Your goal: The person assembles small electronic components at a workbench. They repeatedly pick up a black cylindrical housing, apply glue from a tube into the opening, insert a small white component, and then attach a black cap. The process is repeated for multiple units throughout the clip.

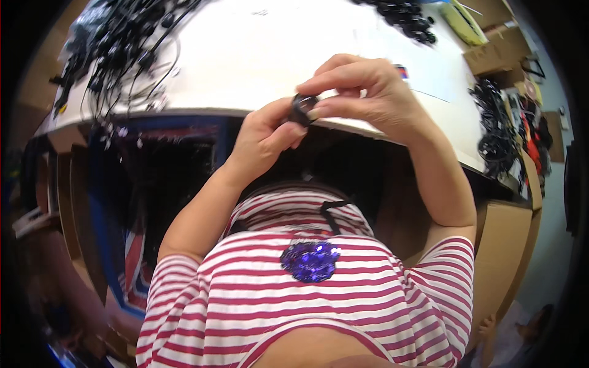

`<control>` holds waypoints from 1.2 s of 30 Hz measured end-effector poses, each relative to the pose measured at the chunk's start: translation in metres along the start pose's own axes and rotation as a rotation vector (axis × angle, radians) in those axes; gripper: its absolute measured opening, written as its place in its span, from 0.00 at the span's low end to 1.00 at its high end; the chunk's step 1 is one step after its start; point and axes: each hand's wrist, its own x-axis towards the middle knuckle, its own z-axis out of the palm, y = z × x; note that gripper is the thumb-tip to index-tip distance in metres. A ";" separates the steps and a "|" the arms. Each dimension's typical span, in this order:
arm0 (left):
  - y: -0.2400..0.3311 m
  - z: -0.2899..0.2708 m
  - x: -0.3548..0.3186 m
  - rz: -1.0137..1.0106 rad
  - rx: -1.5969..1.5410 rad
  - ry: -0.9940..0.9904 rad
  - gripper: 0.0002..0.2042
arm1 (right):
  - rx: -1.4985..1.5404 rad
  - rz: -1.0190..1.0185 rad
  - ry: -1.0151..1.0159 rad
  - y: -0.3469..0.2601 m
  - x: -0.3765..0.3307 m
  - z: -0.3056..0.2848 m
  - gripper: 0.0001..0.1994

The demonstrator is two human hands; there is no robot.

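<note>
Your right hand (362, 92) arches over from the right, its fingers curled in and the fingertips pinched down on the top of a small black ring-shaped part (302, 109). Your left hand (265, 138) comes up from below, closed loosely, with thumb and forefinger gripping the same part from its lower left side. Both hands have hold of it at once, raised just in front of the near edge of the white surface (257, 55) and not resting on it.

From the biggest things down: the white surface fills the upper half of the view. A large tangle of black cables (119, 46) sprawls over its left end, and a smaller heap of black parts (408, 18) lies at the far right corner. More dark cable bundles (497, 132) hang off the right edge, beside cardboard boxes (497, 49).

As for progress, I judge you to be mid-way through working on this one piece: it is picked up and gripped from both sides, but whether anything has been fitted or twisted on it is too small to tell. The heaps on the surface suggest plenty remains.
</note>
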 end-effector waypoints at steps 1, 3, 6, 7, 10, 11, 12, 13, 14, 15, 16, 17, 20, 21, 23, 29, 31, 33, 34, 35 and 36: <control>0.002 0.001 0.000 -0.011 0.019 0.003 0.19 | -0.023 -0.007 -0.013 0.000 0.001 -0.004 0.14; 0.002 0.004 -0.001 -0.014 -0.043 0.015 0.19 | -0.089 0.037 -0.034 -0.004 0.000 -0.018 0.15; 0.003 0.006 -0.001 0.016 -0.103 0.006 0.20 | -0.109 0.113 0.349 0.044 -0.004 -0.063 0.12; 0.004 0.006 -0.001 0.016 -0.115 0.003 0.20 | -0.255 0.168 0.532 0.064 -0.007 -0.088 0.11; 0.002 0.007 0.001 0.017 -0.135 0.006 0.20 | -0.721 0.294 0.741 0.123 -0.019 -0.155 0.12; 0.001 0.008 0.002 0.017 -0.140 0.008 0.20 | -0.797 0.364 0.741 0.140 -0.023 -0.169 0.12; -0.001 0.008 0.003 0.016 -0.137 0.014 0.20 | -0.871 0.429 0.738 0.150 -0.024 -0.178 0.12; 0.000 0.008 0.003 0.006 -0.146 0.010 0.16 | -0.931 0.398 0.721 0.153 -0.020 -0.179 0.12; 0.001 0.008 0.003 -0.005 -0.155 0.005 0.14 | -0.990 0.367 0.704 0.155 -0.014 -0.177 0.11; 0.001 0.008 0.004 -0.015 -0.165 0.000 0.14 | -1.050 0.337 0.687 0.158 -0.008 -0.176 0.11; 0.001 0.008 0.004 -0.022 -0.160 0.004 0.13 | -1.085 0.332 0.683 0.163 -0.001 -0.175 0.10; 0.002 0.010 0.004 -0.019 -0.137 0.011 0.14 | -1.100 0.360 0.673 0.165 0.002 -0.178 0.09; 0.004 0.012 0.005 -0.017 -0.105 0.026 0.17 | -1.123 0.430 0.642 0.158 0.008 -0.185 0.08; 0.004 0.010 0.005 -0.021 -0.117 0.023 0.14 | -1.093 0.443 0.645 0.157 0.007 -0.187 0.08; 0.002 0.009 0.005 -0.027 -0.140 0.017 0.13 | -1.039 0.471 0.642 0.155 0.005 -0.189 0.09; -0.004 0.007 0.001 -0.073 -0.158 0.000 0.23 | 0.198 0.504 0.284 0.077 0.018 -0.125 0.08; -0.001 0.010 -0.001 -0.045 -0.182 0.005 0.24 | 0.309 0.514 0.035 0.053 0.024 -0.086 0.07; 0.001 0.009 -0.007 -0.041 -0.171 0.018 0.25 | 0.341 0.592 -0.076 0.047 0.034 -0.050 0.08; 0.003 0.009 -0.009 -0.034 -0.180 0.034 0.26 | 0.375 0.627 -0.121 0.051 0.038 -0.042 0.08; 0.002 0.006 -0.012 -0.016 -0.195 0.021 0.21 | 0.408 0.661 -0.167 0.057 0.042 -0.036 0.08; 0.001 0.001 -0.017 0.002 -0.210 0.008 0.17 | 0.413 0.700 -0.159 0.063 0.046 -0.033 0.08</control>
